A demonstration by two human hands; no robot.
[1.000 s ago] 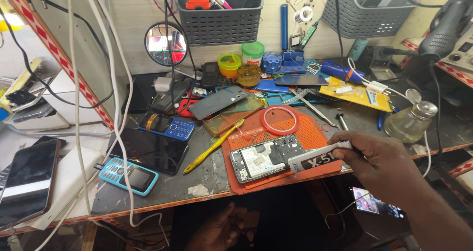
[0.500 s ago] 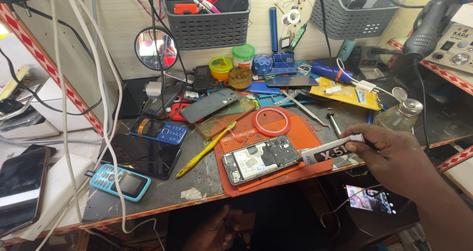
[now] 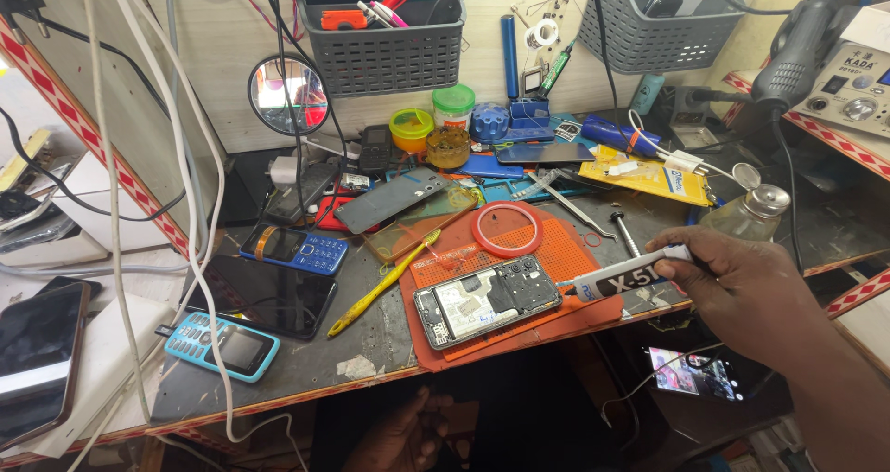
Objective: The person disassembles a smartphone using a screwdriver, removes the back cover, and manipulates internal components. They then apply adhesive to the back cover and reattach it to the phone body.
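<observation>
Glue tube (image 3: 619,282) in right-hand (image 3: 742,282) grip

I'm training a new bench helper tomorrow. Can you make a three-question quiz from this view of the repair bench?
1. True or false: the right hand holds a glue tube.
2. What does the tube's tip point at? A) round mirror B) opened phone C) turquoise keypad phone
3. Where is the left hand?

Key: 1 true. 2 B. 3 Below the bench edge, holding nothing visible.
</observation>
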